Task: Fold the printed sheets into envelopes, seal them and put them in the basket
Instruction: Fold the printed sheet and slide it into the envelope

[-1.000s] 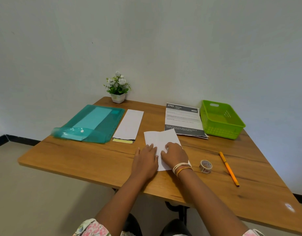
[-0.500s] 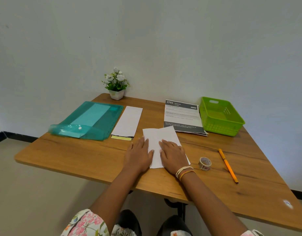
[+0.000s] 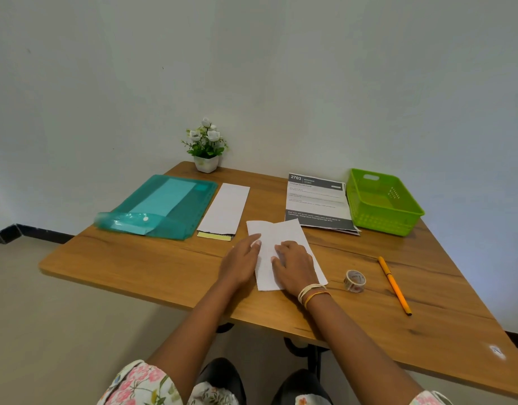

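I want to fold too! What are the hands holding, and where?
Nothing is gripped. Both hands, left and right, press the folded white sheet flat around its middle.

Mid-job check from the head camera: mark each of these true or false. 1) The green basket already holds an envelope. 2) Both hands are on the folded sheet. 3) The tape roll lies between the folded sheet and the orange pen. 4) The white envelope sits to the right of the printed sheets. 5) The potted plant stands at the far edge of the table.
1) False. The green basket looks empty.
2) True. The left hand rests on the left edge of the folded sheet; the right hand presses on it.
3) True. The tape roll lies between it and the orange pen.
4) False. The white envelope lies left of the printed sheets, beside the teal folder.
5) True. The potted plant stands by the wall.
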Demonstrator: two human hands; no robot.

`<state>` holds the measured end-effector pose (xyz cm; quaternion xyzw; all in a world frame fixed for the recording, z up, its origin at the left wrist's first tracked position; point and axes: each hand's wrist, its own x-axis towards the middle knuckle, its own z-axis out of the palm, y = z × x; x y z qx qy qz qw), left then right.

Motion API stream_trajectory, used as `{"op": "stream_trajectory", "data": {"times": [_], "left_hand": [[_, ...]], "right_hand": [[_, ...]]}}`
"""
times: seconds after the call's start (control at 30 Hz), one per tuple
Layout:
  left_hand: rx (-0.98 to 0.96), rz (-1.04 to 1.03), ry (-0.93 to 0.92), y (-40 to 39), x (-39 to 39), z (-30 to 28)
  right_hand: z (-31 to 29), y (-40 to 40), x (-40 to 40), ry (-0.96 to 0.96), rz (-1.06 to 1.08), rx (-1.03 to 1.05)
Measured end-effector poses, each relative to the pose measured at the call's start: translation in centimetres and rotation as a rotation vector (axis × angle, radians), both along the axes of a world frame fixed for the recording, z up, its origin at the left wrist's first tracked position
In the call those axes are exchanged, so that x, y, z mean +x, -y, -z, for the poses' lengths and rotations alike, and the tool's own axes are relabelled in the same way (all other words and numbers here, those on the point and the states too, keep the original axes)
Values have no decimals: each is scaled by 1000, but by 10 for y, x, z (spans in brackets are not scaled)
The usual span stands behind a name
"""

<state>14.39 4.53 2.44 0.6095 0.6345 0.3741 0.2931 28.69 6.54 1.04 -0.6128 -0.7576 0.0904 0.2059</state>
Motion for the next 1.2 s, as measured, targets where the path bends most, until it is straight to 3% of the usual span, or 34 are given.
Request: {"op": "stream_trajectory", "data": {"times": [0.1,0.27,0.43,0.8,0.93,1.13,1.2], "left_hand": [[-21,-35,464,2,2,-13],[10,12,793,-1,10,-18],[30,143,346,0,23,-4],[210,148,-477,-2,12,18],[191,182,-618,-5,12,19],[86,197,-741,-8,14,22],[74,198,-752,-9,14,23]], "right_hand": [[-3,0,-6,-50,3,0],[-32,3,-9,-506,-14,-170],[-56,-5,-5,-728,41,-374],[-40,-28,15,97,53,-337],[-29,-33,12,318,61,-170],[-11,-16,10,210,25,60],[-5,-9,5,155,-27,38]]}}
